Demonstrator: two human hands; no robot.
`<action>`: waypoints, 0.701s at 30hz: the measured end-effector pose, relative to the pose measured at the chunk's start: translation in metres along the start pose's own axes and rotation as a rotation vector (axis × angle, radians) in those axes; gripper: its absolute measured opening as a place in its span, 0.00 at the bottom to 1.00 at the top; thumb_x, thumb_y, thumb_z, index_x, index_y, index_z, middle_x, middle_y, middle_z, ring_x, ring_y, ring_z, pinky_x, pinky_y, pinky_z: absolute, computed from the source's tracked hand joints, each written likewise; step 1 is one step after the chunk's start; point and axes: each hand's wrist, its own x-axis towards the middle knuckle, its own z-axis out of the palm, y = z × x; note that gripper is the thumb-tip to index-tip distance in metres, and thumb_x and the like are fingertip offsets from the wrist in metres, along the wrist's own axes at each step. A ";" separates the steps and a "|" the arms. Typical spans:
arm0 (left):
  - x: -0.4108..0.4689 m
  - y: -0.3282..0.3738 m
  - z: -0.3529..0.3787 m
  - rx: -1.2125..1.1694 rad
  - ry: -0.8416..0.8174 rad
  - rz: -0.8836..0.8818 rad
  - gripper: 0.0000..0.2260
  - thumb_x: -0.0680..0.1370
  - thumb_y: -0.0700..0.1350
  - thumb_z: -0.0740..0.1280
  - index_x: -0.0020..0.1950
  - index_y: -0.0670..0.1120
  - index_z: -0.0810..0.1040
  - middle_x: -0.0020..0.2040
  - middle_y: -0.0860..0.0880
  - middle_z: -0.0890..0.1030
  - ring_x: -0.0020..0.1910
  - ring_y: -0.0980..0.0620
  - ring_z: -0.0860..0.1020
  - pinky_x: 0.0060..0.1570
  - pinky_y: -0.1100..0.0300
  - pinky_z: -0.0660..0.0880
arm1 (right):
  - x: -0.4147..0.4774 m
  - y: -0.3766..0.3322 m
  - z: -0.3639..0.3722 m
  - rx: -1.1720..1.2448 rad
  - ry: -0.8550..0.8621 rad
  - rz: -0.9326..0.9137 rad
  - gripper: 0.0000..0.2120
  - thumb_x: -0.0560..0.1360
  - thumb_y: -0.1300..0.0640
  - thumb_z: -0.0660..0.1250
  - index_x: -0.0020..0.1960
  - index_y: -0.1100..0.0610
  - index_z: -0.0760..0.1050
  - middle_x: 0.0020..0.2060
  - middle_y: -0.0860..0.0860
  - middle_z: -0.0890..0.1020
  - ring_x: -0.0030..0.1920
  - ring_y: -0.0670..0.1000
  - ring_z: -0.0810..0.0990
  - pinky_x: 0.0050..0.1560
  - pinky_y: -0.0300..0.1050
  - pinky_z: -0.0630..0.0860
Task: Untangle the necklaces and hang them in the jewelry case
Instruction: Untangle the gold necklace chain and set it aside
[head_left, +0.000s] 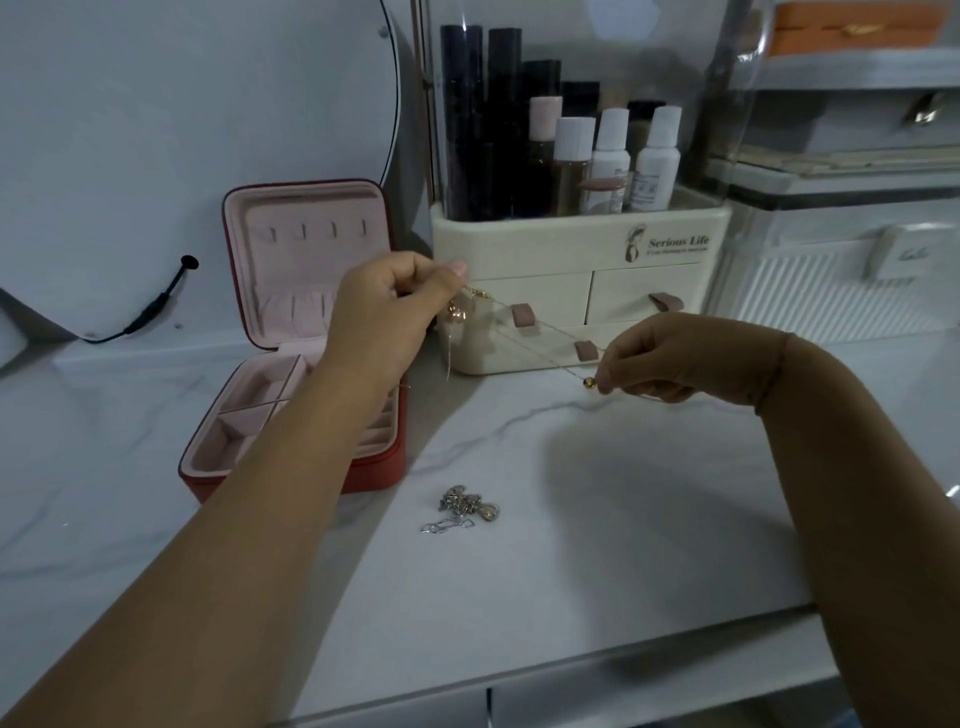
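Gold, hair-thin chain (546, 326) runs taut between the two hands, held up off the desk (597, 493). The left hand (395, 312) has thumb and forefinger pinched together on the clasp end, and a small rose-coloured pendant (460, 313) dangles just below at six o'clock. From there the right hand (675, 364) sits at four o'clock, its fingertips clamped on the chain just beside a round gold bead (589, 384). The chain looks almost weightless, wholly limp and slippery, and probably easy to kink or snap, so I would hold it at the clasp and bead, where there is something solid to grip, and pull gently. Two strands seem to run side by side; whether they are crossed I cannot tell. A second necklace, a silver heap (462, 509), lies on the desk at six o'clock of the left hand, looking knotted and best lifted by a loose end. The open red jewelry case (311, 260) stands at nine o'clock, the hooks (317, 228) in its lid bare. A cream cosmetics organiser (545, 244) stands behind at twelve.
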 end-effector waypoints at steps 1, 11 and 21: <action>-0.001 0.001 0.001 -0.028 -0.019 -0.029 0.11 0.77 0.49 0.68 0.39 0.44 0.81 0.34 0.53 0.82 0.36 0.59 0.76 0.43 0.64 0.74 | 0.000 0.000 -0.001 0.025 0.030 -0.009 0.07 0.76 0.62 0.67 0.40 0.65 0.79 0.25 0.50 0.69 0.26 0.46 0.62 0.25 0.35 0.60; -0.015 0.009 0.021 -0.423 -0.288 -0.501 0.08 0.74 0.46 0.70 0.39 0.42 0.80 0.26 0.50 0.76 0.22 0.57 0.74 0.21 0.69 0.69 | 0.010 -0.005 0.016 -0.031 0.075 -0.088 0.07 0.77 0.62 0.64 0.42 0.62 0.79 0.37 0.53 0.81 0.38 0.48 0.77 0.45 0.43 0.74; -0.017 0.007 0.027 -0.695 -0.227 -0.576 0.05 0.75 0.35 0.67 0.48 0.36 0.80 0.33 0.45 0.82 0.31 0.53 0.82 0.32 0.67 0.79 | 0.020 -0.012 0.034 -0.098 0.331 -0.225 0.03 0.74 0.63 0.68 0.44 0.61 0.80 0.35 0.51 0.82 0.36 0.46 0.79 0.43 0.38 0.77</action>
